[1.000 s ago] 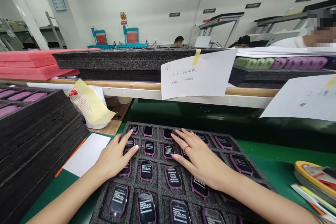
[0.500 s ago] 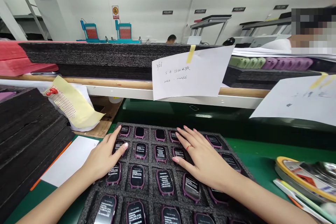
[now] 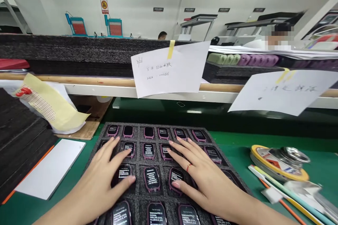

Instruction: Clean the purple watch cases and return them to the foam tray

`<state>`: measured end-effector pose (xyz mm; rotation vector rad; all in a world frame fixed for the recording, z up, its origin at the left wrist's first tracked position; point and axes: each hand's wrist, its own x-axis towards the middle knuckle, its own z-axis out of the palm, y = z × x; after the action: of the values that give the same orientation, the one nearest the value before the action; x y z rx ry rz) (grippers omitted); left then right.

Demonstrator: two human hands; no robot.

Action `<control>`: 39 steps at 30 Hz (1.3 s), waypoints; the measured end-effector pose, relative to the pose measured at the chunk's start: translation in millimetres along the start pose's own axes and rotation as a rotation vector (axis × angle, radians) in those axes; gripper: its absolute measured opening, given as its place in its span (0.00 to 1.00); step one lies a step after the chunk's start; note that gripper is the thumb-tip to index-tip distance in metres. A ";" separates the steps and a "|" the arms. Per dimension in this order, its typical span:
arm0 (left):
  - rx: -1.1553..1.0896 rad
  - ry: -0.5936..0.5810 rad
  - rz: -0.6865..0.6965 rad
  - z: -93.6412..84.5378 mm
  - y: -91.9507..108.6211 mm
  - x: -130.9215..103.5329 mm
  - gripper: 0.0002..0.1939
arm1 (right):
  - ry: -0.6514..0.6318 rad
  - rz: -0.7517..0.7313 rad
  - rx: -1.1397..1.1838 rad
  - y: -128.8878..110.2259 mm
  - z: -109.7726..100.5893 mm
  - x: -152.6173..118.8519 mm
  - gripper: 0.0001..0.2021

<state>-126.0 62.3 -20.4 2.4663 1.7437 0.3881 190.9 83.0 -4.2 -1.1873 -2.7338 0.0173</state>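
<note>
A dark grey foam tray (image 3: pixel 139 179) lies in front of me, its compartments filled with rows of purple-framed smartwatches. Most screens show lines of white text; one smartwatch (image 3: pixel 128 131) at the far side has a dark screen. Over the tray's left side my left hand (image 3: pixel 107 172) is spread, fingertips at the second and third rows. My right hand (image 3: pixel 202 172), with a thin red ring, is spread over the right side; its thumb touches or hovers just above a smartwatch (image 3: pixel 176 179). Neither hand grips anything. Some smartwatches are hidden beneath both hands.
White paper sheets (image 3: pixel 44 168) lie left of the tray, beside stacked black foam (image 3: pixel 23 147). On the right are a yellow-rimmed tape roll (image 3: pixel 277 168) and several pens (image 3: pixel 295 200). A shelf edge (image 3: pixel 111 91) with handwritten notes (image 3: pixel 169 72) crosses ahead. A person (image 3: pixel 277 38) is beyond it.
My left hand has moved nearer and inward, off the far left smartwatches. The right hand stays spread, slightly nearer. My view has turned to the right.
</note>
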 end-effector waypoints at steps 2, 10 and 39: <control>-0.003 -0.061 0.049 0.6 15.0 0.2 0.33 | 0.004 0.016 0.008 -0.2 -0.3 -5.0 0.30; -0.013 -0.205 0.112 -3.8 41.4 24.8 0.34 | 0.000 0.027 0.120 -7.2 -1.6 -18.5 0.30; -0.058 -0.203 0.128 -2.7 43.1 23.1 0.40 | 0.052 -0.005 0.157 -30.3 -4.2 -54.1 0.32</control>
<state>-80.1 69.1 -4.7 2.4848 1.4815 0.1874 205.9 22.7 -5.5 -1.1224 -2.6353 0.1940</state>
